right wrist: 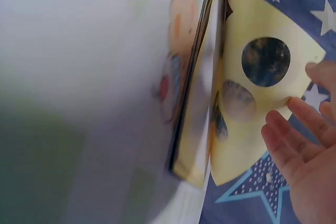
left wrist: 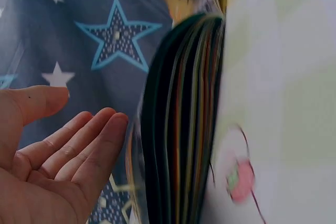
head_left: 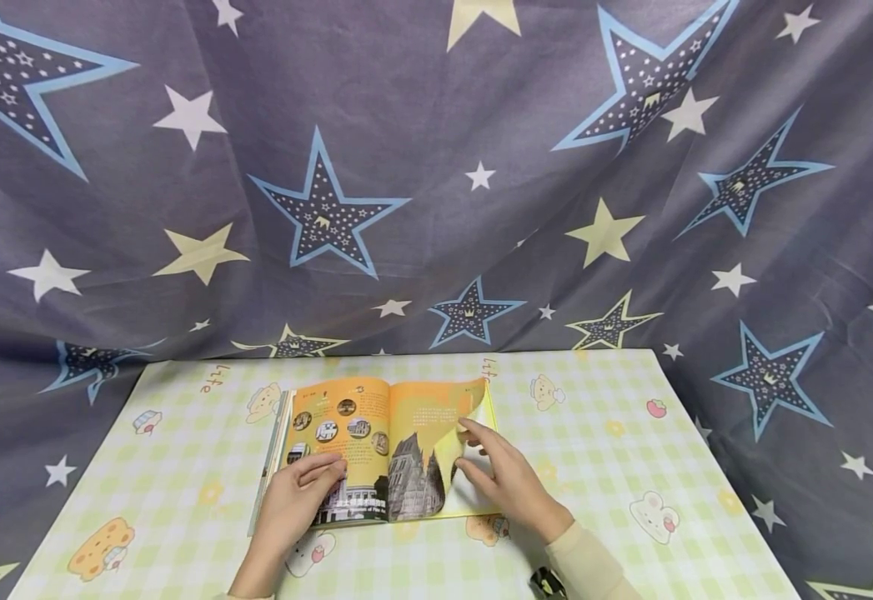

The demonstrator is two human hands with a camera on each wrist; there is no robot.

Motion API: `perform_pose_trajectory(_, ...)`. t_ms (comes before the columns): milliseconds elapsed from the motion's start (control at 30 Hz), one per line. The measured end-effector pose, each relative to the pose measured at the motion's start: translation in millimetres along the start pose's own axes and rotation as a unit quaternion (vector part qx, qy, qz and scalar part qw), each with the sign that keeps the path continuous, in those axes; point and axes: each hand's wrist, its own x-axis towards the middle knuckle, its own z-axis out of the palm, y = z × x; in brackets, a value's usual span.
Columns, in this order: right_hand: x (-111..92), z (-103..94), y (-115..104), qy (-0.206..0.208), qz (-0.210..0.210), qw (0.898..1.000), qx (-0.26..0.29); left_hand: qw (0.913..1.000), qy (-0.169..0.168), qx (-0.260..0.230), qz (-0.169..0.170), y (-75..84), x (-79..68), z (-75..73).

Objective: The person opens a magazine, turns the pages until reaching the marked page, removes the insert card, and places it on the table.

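"Where is the left hand (left wrist: 63, 163)?"

"Lower left, its fingers extended, thumb apart, fingertips near the book (left wrist: 181, 124). Contact is hard to tell."

"And the book?"

"Edge-on, its pages bowed, between a star-printed dark cloth (left wrist: 115, 93) and a pale checked tabletop (left wrist: 299, 129) bearing a blurred pink print (left wrist: 243, 181)."

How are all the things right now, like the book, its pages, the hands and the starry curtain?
Book: open, lying on the table.
Left page: lying mostly flat.
Right page: lifted, curled.
Left hand: over the left page, fingers loosely bent.
Right hand: touching the lifted page.
Starry curtain: hanging, slightly creased.
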Motion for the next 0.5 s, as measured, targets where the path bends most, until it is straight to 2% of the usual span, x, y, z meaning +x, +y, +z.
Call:
perform_pose_trajectory(133, 7.5, 3.5, -9.7, -0.031, -0.006, 0.999, 0.023, 0.9988, -0.029, -0.038, 0.011, 7.4, 1.5, 12.8)
perform_pose_trajectory(333, 15.1, 9.7, -20.0, -0.068, -0.014, 0.997, 0.02, 0.9916, -0.072, -0.107, -0.011, 17.7, 1.2, 30.2)
perform_pose_trajectory(500, 18.1, 15.6, -24.4, -0.086, -0.049, 0.995, 0.006, 0.9849, -0.095, -0.143, -0.024, 20.6, 0.4, 41.1)
